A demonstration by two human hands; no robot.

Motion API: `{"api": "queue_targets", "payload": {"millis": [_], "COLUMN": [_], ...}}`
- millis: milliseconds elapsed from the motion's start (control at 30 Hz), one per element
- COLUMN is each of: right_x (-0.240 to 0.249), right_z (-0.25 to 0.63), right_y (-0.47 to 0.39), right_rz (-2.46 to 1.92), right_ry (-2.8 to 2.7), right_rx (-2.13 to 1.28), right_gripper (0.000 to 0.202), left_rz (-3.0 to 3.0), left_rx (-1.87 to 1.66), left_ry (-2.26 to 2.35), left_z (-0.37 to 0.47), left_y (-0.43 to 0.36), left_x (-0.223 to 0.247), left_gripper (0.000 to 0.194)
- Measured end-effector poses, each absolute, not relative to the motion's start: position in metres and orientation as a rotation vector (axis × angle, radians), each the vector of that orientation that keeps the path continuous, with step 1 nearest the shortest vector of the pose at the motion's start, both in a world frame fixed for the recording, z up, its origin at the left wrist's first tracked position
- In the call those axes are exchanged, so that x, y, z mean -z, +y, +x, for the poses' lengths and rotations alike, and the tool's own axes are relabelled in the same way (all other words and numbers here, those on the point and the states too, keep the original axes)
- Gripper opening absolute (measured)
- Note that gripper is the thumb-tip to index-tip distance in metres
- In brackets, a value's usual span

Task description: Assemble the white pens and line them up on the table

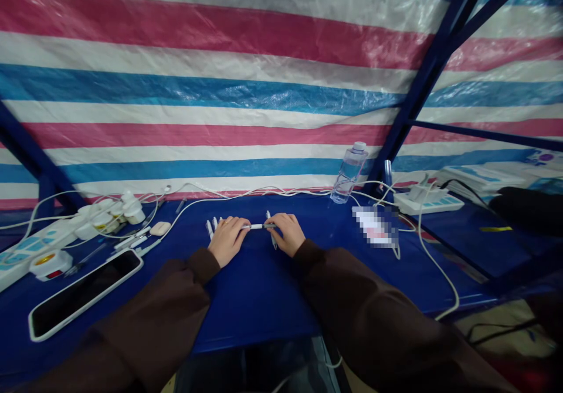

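Note:
Between my two hands a white pen with a dark end lies crosswise above the blue table. The fingers of my left hand are closed on its left end. My right hand pinches the dark right end. Several white pens stick out from behind my left hand, partly hidden by it. Another pen lies under the fingers of my right hand, its middle covered.
A phone lies at the left, near power strips, chargers and a white earbud case. A clear bottle stands at the back right, near a blurred packet. White cables run along the back edge.

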State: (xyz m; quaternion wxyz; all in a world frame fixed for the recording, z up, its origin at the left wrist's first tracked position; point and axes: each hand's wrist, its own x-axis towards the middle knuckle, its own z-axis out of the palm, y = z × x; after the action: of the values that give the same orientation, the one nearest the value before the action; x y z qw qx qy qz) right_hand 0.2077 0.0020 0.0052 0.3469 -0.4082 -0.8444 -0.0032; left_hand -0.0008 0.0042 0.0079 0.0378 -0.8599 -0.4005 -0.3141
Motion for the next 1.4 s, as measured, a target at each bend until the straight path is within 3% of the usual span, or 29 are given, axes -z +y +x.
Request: {"api": "queue_targets", "payload": {"millis": [200, 367, 1033, 1233, 1400], "right_x": [-0.001, -0.004, 0.003, 0.005, 0.008], "right_z": [0.209, 0.206, 0.213, 0.212, 0.215], "right_y": [0.003, 0.002, 0.006, 0.007, 0.012], "right_rz": [-1.077, -1.135, -1.143, -1.309, -1.403], "right_ry": [-2.181, -2.246, -1.969, -1.759, -1.596], "right_rx": [0.017, 0.082, 0.288, 0.148, 0.018], "right_gripper": [0.010, 0.025, 0.018, 0.016, 0.012], "left_rz": [-2.666, -2.638, -2.634, -2.623, -2.657], "left_rx": [0.928, 0.957, 0.850, 1.093, 1.535], "left_ry": [-1.215, -1.235, -1.327, -1.393, -1.535], "left_z": [-0.001, -0.001, -0.003, -0.004, -0.004], "left_y": [0.004, 0.005, 0.009, 0.011, 0.013], "left_x": [-0.008, -0.009, -0.006, -0.004, -0.004], "left_gripper": [0.019, 0.018, 0.033, 0.024, 0.021]}}
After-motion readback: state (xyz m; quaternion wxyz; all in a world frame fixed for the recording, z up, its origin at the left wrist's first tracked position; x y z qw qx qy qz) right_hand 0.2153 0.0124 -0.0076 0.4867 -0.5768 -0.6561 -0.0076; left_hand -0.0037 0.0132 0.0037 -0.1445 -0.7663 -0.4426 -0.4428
